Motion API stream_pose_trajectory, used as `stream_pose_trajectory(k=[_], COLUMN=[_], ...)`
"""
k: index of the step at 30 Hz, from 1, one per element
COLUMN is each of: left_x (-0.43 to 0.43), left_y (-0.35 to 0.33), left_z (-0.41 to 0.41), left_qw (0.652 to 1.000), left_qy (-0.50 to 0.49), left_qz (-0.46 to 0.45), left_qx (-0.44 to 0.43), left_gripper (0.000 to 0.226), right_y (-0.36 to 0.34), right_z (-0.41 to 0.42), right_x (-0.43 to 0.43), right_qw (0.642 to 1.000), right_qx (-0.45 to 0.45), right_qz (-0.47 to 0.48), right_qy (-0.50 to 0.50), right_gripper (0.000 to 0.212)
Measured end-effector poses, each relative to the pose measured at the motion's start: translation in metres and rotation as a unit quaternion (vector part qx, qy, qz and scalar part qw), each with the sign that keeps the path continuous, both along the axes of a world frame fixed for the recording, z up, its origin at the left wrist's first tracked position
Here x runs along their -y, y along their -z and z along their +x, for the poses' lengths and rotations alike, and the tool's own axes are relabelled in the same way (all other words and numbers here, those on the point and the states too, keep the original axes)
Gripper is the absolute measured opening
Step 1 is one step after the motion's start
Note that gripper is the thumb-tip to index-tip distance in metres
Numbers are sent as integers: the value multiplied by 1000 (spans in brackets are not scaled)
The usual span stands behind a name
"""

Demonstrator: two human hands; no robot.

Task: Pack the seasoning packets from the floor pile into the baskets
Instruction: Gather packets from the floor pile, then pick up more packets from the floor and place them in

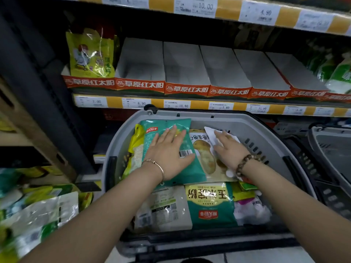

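Basket under the hands was largely filled with packets; left hand pressed flat, fingers straight, on a teal packet, right hand flat on a white packet, neither gripping; pile left of hands unpacked, second basket rightward showed none.

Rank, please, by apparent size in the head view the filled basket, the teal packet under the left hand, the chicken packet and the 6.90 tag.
Filled basket
Teal packet
Chicken packet (farther off, so true size unsure)
6.90 tag

Shop aisle: shelves edged with price tags, branded display cartons, grey shopping basket.
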State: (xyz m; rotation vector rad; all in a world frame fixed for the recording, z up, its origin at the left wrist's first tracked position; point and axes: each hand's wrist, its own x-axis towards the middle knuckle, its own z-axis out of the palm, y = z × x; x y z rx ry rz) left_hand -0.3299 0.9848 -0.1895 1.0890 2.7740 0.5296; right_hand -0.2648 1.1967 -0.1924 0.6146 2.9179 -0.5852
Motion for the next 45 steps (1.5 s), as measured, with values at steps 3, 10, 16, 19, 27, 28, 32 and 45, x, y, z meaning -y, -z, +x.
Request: stream_pose_trajectory(k=[3, 10, 16, 19, 27, 28, 32, 45], left_x=[45, 210, 367, 430, 539, 547, 574, 610], left_y=[-20, -53, -38, -17, 44, 54, 97, 220], left_z=[3, 26, 72, 101, 180, 188, 220, 334], left_qw=[997, 971, 937, 920, 867, 860, 827, 731], left_qy=[-47, -200, -328, -380, -489, -501, -553, -646], left_qz=[59, 120, 116, 95, 81, 78, 80, 87], left_qx=[-9, -51, -38, -16, 52, 58, 70, 204], left_gripper=[75, 75, 66, 60, 64, 60, 56, 56], right_y=[-27, -62, -43, -18, 66, 77, 120, 258], right_z=[-12, -39, -40, -37, -14, -9, 9, 110], right_x=[53, 223, 371, 434, 549, 558, 591, 677], right_qw=[995, 959, 917, 903, 874, 873, 875, 829], right_qx=[-69, -113, -99, -80, 23, 38, 96, 312], right_qz=[2, -17, -54, -60, -64, -65, -69, -104], right_qy=[-68, -258, -384, -418, -482, -483, -469, -453], right_gripper=[60, 63, 64, 64, 61, 61, 59, 61])
